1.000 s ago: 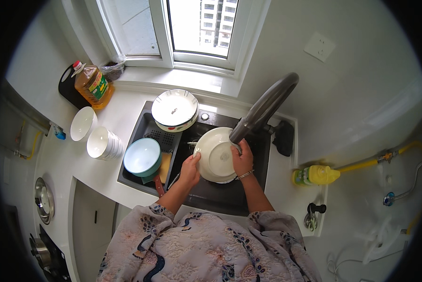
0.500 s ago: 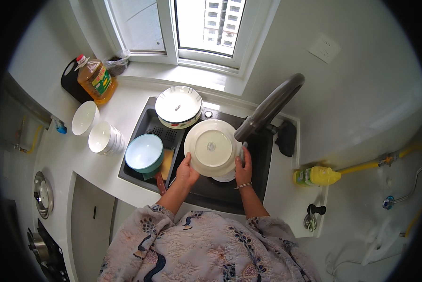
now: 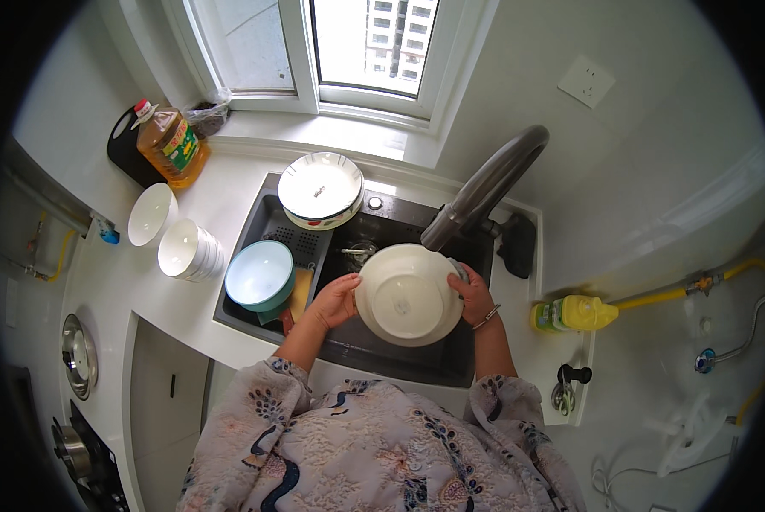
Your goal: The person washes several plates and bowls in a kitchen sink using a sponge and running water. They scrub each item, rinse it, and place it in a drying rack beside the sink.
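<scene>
A cream-white plate [image 3: 410, 297], its underside with the foot ring facing up, is held over the dark sink [image 3: 382, 358]. My left hand [image 3: 336, 300] grips its left rim, fingers closed. At the right rim my right hand [image 3: 475, 296], with a bracelet at the wrist, is closed on the plate too. A small greyish bit shows by the right fingertips; I cannot tell what it is. Just beyond the plate hangs the grey faucet [image 3: 493, 183]. A drain [image 3: 361, 252] shows to the left of the plate.
Stacked patterned plates [image 3: 321, 188] stand at the sink's far left. Light-blue bowls [image 3: 260, 275] rest in the left basin beside a tan sponge-like piece [image 3: 301, 294]. White bowls [image 3: 188, 250] and an oil bottle [image 3: 173, 147] are on the left counter. A yellow bottle [image 3: 574, 314] lies right.
Both hands have carried the plate toward me and to the right, tilting it differently. The drain beneath has come into view.
</scene>
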{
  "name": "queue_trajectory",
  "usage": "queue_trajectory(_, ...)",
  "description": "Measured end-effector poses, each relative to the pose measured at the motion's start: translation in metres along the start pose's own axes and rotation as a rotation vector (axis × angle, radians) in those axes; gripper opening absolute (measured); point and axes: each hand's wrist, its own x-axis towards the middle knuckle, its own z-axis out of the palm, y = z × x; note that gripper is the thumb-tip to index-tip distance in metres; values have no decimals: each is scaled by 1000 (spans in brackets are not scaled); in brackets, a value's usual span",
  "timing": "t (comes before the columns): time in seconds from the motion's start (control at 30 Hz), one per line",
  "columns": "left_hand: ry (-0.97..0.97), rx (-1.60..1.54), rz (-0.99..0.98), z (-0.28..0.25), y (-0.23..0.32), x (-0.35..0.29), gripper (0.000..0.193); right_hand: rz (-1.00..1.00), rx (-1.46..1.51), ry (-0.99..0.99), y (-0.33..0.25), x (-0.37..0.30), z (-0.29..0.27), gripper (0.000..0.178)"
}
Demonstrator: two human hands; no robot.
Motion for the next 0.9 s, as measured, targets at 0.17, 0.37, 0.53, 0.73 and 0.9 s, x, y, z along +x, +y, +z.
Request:
queue_trajectory(0.17, 67, 195, -67, 13, 8, 5, 24, 39, -162, 12, 1, 8, -1, 36)
queue_trajectory(0.37, 215, 66, 157, 23, -7, 29, 23, -427, -633, 468, 23, 57, -9, 39)
queue_trajectory(0.53, 472, -17, 351, 41, -17, 41, 22, -753, -1040, 335, 45, 36, 40, 41)
queue_trajectory(0.73, 519, 25, 433, 38, -22, 38, 20, -799, -1299, 77, 47, -4, 66, 40)
queue_trajectory(0.9, 478, 117, 411, 42, -25, 35, 19, -734, -1227, 244, 43, 23, 37, 38)
